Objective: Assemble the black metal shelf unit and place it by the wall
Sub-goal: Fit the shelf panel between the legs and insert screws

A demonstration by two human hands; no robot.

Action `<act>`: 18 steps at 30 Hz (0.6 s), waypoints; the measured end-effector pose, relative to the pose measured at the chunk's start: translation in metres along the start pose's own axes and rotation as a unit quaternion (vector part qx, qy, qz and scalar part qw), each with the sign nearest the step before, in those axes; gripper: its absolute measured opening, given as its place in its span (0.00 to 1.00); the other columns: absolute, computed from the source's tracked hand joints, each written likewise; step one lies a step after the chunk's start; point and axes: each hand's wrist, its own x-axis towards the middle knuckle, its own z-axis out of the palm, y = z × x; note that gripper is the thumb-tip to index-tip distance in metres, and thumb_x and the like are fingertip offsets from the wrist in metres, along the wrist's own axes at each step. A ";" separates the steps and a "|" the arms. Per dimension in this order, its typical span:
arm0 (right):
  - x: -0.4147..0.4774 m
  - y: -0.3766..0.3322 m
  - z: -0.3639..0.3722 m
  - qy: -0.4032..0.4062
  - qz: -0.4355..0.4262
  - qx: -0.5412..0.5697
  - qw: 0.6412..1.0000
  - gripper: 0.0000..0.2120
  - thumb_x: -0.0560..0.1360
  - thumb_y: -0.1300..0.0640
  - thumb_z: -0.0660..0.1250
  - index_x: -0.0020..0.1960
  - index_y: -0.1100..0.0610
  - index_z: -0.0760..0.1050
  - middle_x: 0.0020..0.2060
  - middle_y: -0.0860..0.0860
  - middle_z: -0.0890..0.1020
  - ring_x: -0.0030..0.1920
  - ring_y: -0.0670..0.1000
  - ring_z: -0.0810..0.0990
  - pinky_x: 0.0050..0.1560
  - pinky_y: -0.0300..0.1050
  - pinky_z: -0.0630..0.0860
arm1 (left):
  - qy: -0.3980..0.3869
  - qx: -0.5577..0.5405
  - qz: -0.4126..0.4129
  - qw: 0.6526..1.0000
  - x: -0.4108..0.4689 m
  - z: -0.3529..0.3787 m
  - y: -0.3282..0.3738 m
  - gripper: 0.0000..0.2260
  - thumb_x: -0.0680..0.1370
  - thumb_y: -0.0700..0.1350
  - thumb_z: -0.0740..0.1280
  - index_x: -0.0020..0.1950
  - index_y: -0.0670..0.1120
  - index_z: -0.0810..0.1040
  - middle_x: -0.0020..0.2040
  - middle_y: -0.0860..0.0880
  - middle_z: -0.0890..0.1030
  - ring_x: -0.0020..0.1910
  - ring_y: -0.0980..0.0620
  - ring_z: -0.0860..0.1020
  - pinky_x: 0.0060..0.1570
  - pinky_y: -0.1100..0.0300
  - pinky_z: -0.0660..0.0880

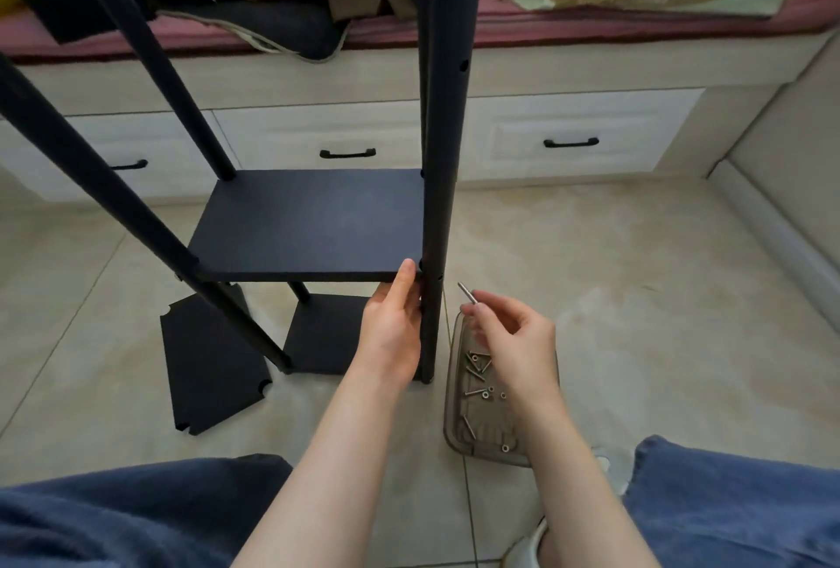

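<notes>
Head view has us looking down at the black metal shelf unit (447,67), which stands half built on the tiled floor (636,294), close to the far edge where a row of white drawers (568,131) runs under a bed platform. Our left hand (393,331) grips the near right corner of the middle shelf board (309,226), thumb on top and fingers curled beneath, right against the near right post (434,340). Our right hand (513,340) hovers just to the right of that post, pinching a silver screw (466,293) between thumb and fingertips, its shaft angled up and to the left. Below that hand a translucent tray (454,426) lies on the floor with more screws and nuts scattered in it. A lower shelf board (327,335) sits between the posts near the floor, and a loose black panel (209,367) with notched corners lies flat on the floor to the left, partly under the near left post. Our knees in blue trousers fill the near edge.
</notes>
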 end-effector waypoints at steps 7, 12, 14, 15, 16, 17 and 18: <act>-0.022 -0.029 0.007 -0.034 -0.030 -0.010 0.999 0.06 0.76 0.61 0.71 0.50 0.51 0.83 0.44 0.49 0.87 0.48 0.41 0.84 0.47 0.30 0.76 | -0.006 0.036 0.012 0.999 -0.001 -0.004 0.001 0.12 0.83 0.47 0.64 0.60 0.40 0.79 0.51 0.45 0.86 0.51 0.51 0.85 0.46 0.64 0.80; -0.024 -0.028 0.009 -0.039 -0.035 -0.042 0.998 0.07 0.77 0.60 0.70 0.52 0.50 0.82 0.45 0.47 0.87 0.50 0.39 0.83 0.47 0.28 0.75 | -0.011 0.038 0.011 0.999 -0.001 -0.005 0.003 0.10 0.83 0.46 0.65 0.57 0.41 0.80 0.48 0.47 0.85 0.49 0.52 0.84 0.45 0.65 0.80; -0.023 -0.027 0.010 -0.039 -0.036 -0.044 0.998 0.08 0.77 0.60 0.69 0.52 0.49 0.82 0.45 0.47 0.87 0.50 0.40 0.83 0.49 0.30 0.76 | -0.018 0.035 0.009 0.999 -0.001 -0.006 0.003 0.08 0.83 0.45 0.64 0.56 0.42 0.80 0.47 0.47 0.85 0.49 0.52 0.84 0.47 0.65 0.80; -0.022 -0.026 0.010 -0.040 -0.035 -0.043 0.998 0.08 0.78 0.61 0.69 0.52 0.49 0.82 0.45 0.47 0.87 0.50 0.40 0.84 0.50 0.31 0.77 | -0.022 0.035 0.009 0.999 0.000 -0.006 0.003 0.08 0.83 0.45 0.64 0.55 0.42 0.80 0.47 0.47 0.86 0.50 0.52 0.84 0.48 0.64 0.80; -0.021 -0.026 0.010 -0.041 -0.032 -0.042 0.998 0.08 0.78 0.61 0.68 0.52 0.49 0.82 0.45 0.47 0.87 0.49 0.40 0.84 0.50 0.33 0.78 | -0.027 0.037 0.009 0.999 0.000 -0.007 0.003 0.07 0.83 0.44 0.64 0.54 0.43 0.80 0.46 0.48 0.86 0.50 0.51 0.84 0.50 0.63 0.80; -0.020 -0.025 0.011 -0.041 -0.028 -0.039 0.998 0.09 0.79 0.61 0.68 0.53 0.50 0.82 0.44 0.46 0.87 0.49 0.41 0.84 0.51 0.35 0.78 | -0.030 0.042 0.010 0.999 0.001 -0.008 0.003 0.07 0.83 0.45 0.64 0.55 0.43 0.80 0.46 0.48 0.86 0.51 0.51 0.84 0.51 0.63 0.79; -0.020 -0.024 0.011 -0.040 -0.026 -0.038 0.998 0.09 0.79 0.62 0.67 0.54 0.51 0.82 0.44 0.46 0.87 0.48 0.41 0.84 0.51 0.35 0.79 | -0.032 0.046 0.011 0.998 0.001 -0.008 0.003 0.08 0.83 0.45 0.64 0.55 0.43 0.80 0.47 0.48 0.86 0.52 0.50 0.84 0.52 0.62 0.79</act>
